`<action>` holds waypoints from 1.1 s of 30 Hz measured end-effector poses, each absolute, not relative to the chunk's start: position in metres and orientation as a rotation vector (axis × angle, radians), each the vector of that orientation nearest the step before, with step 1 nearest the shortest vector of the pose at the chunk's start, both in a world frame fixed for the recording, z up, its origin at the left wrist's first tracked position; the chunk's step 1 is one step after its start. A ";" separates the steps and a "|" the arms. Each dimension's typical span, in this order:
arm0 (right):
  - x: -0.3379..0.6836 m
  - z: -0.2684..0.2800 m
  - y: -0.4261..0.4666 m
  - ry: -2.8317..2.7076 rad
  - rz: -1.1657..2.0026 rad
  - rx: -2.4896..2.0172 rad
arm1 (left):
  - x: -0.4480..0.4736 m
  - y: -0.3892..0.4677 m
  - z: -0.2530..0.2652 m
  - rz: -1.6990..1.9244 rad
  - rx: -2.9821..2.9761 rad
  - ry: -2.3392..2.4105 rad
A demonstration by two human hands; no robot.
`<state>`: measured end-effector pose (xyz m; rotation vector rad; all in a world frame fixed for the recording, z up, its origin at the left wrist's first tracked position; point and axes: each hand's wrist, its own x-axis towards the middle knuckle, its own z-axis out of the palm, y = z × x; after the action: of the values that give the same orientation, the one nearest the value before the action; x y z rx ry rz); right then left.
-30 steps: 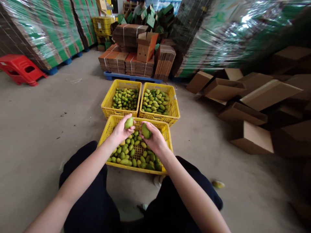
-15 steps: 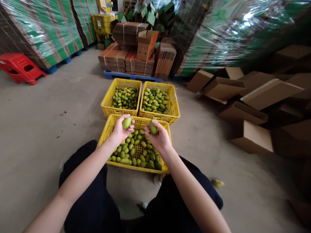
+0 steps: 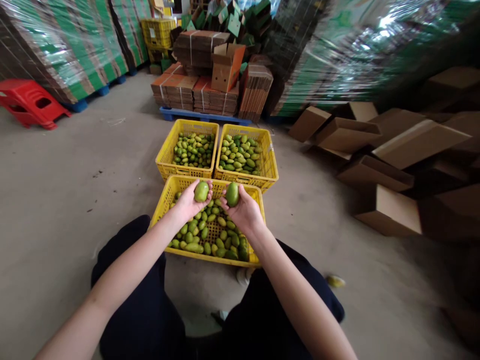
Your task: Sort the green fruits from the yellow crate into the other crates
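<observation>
My left hand (image 3: 190, 201) cradles a green mango (image 3: 201, 191) in its palm and curled fingers. A darker green mango (image 3: 232, 194) rests in my right hand (image 3: 245, 212), its fingers bent round it. Both hands are above the near yellow crate (image 3: 210, 259), a small gap between them. Inside that crate lie many green and yellowish mangoes (image 3: 193, 235), with the slotted floor showing in the middle. My hands and forearms hide part of the fruit.
Behind stand two more yellow crates, left (image 3: 168, 162) and right (image 3: 272, 165), both holding mangoes. Flattened cartons (image 3: 178, 95) are stacked on a blue pallet (image 3: 202, 117). Open cardboard boxes (image 3: 393, 210) lie at right, a red stool (image 3: 33, 102) at left. One mango (image 3: 335, 281) is on the floor.
Both hands have turned palm-up and come slightly closer together. The two mangoes are rolled round and show more of their surface. The crates stay where they were.
</observation>
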<state>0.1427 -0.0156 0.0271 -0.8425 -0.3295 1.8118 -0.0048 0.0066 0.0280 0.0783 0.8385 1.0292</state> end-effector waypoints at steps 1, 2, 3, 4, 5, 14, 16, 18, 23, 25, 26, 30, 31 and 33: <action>0.143 0.028 -0.016 -0.336 1.820 -0.820 | -0.005 0.006 0.029 1.020 0.074 0.832; 0.144 0.028 -0.016 -0.340 1.823 -0.803 | -0.005 0.005 0.030 1.015 0.074 0.830; 0.144 0.029 -0.017 -0.346 1.820 -0.793 | -0.005 0.005 0.032 1.021 0.080 0.835; 0.145 0.029 -0.018 -0.358 1.808 -0.787 | -0.005 0.004 0.033 1.042 0.093 0.851; 0.145 0.029 -0.019 -0.376 1.792 -0.786 | -0.005 0.004 0.034 1.079 0.108 0.872; 0.147 0.024 -0.019 -0.431 1.897 -0.774 | -0.005 0.006 0.028 1.123 0.079 0.993; 0.148 0.023 -0.017 -0.464 1.925 -0.793 | -0.005 0.006 0.026 1.110 0.070 0.986; 0.148 0.022 -0.016 -0.499 1.978 -0.828 | -0.005 0.006 0.026 1.096 0.061 0.955; 0.148 0.022 -0.015 -0.395 2.044 -0.935 | -0.007 0.004 0.037 1.105 0.035 0.859; 0.149 0.022 -0.016 -0.360 2.036 -0.915 | -0.007 0.002 0.041 1.076 0.043 0.831; 0.149 0.022 -0.016 -0.354 2.034 -0.897 | -0.006 0.002 0.042 1.055 0.056 0.818; 0.151 0.020 -0.014 -0.354 2.009 -0.893 | -0.006 0.002 0.037 0.954 0.141 0.782; 0.151 0.018 -0.013 -0.360 2.004 -0.915 | -0.006 0.002 0.034 0.926 0.161 0.784; 0.150 0.016 -0.012 -0.404 2.010 -0.971 | -0.005 0.003 0.029 0.883 0.199 0.808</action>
<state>0.1500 -0.0123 0.0162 -0.9712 -0.4040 2.0096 -0.0048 0.0027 0.0288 0.1988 0.8083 0.8827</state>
